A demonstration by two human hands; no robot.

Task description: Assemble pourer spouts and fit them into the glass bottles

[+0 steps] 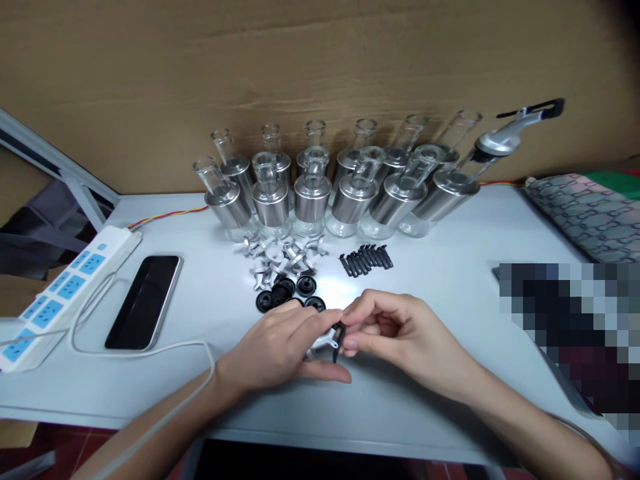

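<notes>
My left hand [280, 343] is closed around a silver pourer spout [325, 339], mostly hidden under the fingers. At the spout's tip, my right hand [403, 327] pinches a small black flip cap [339, 345] with thumb and fingers. Cap and spout are touching; the contact itself is partly covered. Just beyond my left hand lie several round black stoppers [307, 285] and a heap of silver spouts [287, 257]. A row of black flip caps [366, 259] lies further right.
Two rows of glass bottles with metal sleeves [313, 200] stand at the back. The rightmost front one bears a fitted pourer [500, 143]. On the left are a phone [145, 303], a power strip [67, 290] and a white cable [145, 350]. Patterned cloth [590, 213] lies right.
</notes>
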